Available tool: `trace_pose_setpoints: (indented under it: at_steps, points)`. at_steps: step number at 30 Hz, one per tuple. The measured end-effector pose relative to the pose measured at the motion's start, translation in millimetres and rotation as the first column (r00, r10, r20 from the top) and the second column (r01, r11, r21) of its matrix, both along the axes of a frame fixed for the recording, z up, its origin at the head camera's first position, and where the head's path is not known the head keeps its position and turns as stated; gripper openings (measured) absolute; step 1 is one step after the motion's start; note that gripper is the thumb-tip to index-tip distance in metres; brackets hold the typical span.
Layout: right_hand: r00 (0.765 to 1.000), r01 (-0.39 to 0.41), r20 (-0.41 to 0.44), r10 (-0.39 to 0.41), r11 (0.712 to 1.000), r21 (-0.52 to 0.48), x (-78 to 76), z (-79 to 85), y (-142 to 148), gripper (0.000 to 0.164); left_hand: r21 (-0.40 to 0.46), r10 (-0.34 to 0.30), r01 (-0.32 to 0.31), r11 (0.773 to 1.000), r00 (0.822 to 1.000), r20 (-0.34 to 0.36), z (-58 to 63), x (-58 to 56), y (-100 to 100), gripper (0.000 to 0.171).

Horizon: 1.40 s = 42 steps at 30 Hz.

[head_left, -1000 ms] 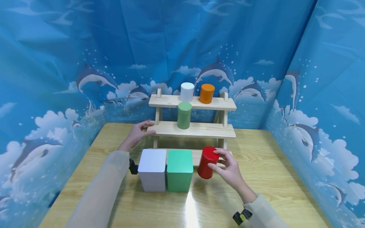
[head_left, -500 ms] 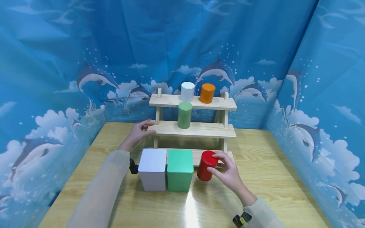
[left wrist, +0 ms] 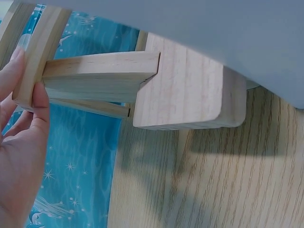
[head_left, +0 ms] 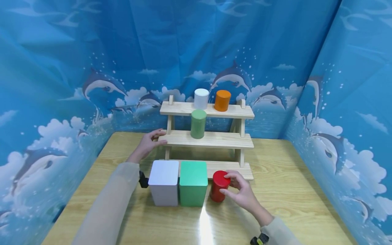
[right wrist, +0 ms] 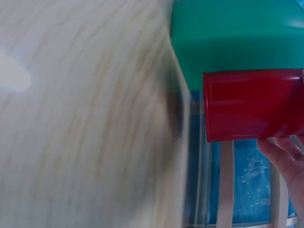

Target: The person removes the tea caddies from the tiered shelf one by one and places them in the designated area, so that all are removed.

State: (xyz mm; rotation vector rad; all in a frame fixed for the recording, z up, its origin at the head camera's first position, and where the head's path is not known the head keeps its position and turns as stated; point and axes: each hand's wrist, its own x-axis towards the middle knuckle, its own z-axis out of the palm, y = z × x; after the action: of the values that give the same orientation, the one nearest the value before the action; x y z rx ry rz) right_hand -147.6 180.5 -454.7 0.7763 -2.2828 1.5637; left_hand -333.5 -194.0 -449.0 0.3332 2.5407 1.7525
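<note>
Holding red can (head_left: 217, 191) low beside green box (head_left: 193, 186)

Right hand (head_left: 241, 195) pinches the red can near its top, thumb and fingertips on the wall. Red can is near upright, just left of that hand; base looks slightly clear of the worktop (head_left: 291, 190) in the right wrist view. Green box is farther left, between the hands; can't tell if the red can touches it. Left hand (head_left: 146, 144) pinches the end of the middle plank (head_left: 225, 136) of the wooden stand (head_left: 242, 127).

Reads as a set-down. To do it well: keep the red can vertical, lower it straight, let the whole base meet the worktop before the fingers spread, then draw the right hand off to its outer side so the green box isn't nudged. Smooth wall probably slips if the pinch loosens. Left grip best light, so the plank isn't dragged.

Versus half a second ago: red can sits further down the head view and closer to the green box; right hand has moved with it. Left hand, green box, wooden stand unchanged.
</note>
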Motion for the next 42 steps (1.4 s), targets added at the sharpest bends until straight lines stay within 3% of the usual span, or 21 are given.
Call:
trace_pose_setpoints:
  at_steps: [17,25,33,42]
  points:
    - [0.999,-0.039,-0.022,0.039,0.999,0.019,-0.3,-16.8,-1.2,0.042,0.020,0.002,-0.002,1.000,1.000,0.014,0.0,1.7,1.9,0.061]
    - [0.998,-0.028,0.051,0.025,0.998,0.060,-0.4,-12.2,0.6,0.039,0.041,0.014,-0.014,0.999,1.000,0.012,-0.8,0.6,3.0,0.058]
    - [0.995,-0.091,-0.031,0.093,0.994,0.060,-2.5,-7.1,4.2,0.034,0.042,0.010,-0.011,0.999,1.000,0.024,-0.6,-0.5,2.8,0.058]
    - [0.999,-0.036,-0.015,0.037,0.998,0.057,-4.9,1.9,9.8,0.034,0.049,0.013,-0.014,0.999,0.999,0.033,-0.4,0.2,3.4,0.055]
